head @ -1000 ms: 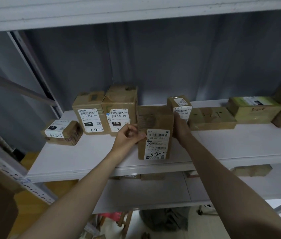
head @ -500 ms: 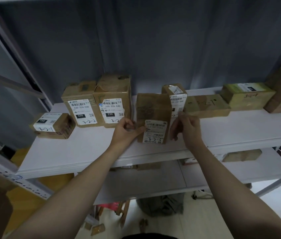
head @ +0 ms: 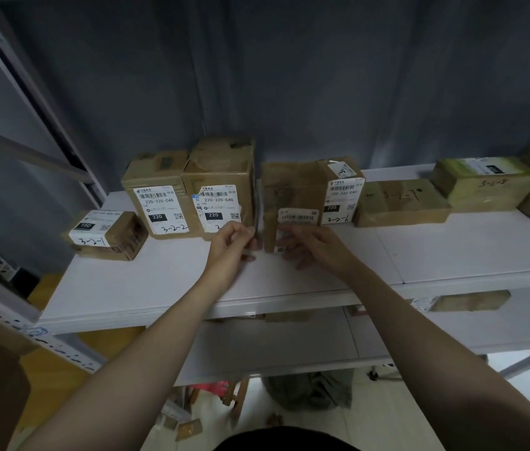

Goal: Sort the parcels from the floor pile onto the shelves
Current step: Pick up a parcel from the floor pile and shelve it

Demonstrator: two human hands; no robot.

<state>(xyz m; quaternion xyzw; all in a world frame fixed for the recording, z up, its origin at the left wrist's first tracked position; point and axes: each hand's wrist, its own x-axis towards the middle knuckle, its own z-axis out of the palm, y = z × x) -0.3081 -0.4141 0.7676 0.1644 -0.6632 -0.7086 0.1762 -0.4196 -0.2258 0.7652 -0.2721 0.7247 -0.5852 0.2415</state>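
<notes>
- While the brown cardboard parcel (head: 289,190) stands upright on the white shelf (head: 159,281), between a taller box (head: 221,177) and a small box (head: 341,187), it looks light and stiff, and its taped faces may be slippery.
- I judge the best hold is on both side faces, low down.
- The left grip (head: 232,244) has curled fingers at the parcel's left edge; I cannot tell if it pinches.
- The right grip (head: 317,249) rests loose fingers on the lower front and holds nothing.
- Both neighbours read "220-220-C40" and "220"; a low box (head: 107,234) reads "150" and "3-2-1".

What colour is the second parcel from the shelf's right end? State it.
The parcel is yellowish green, clearest in the head view.
</notes>
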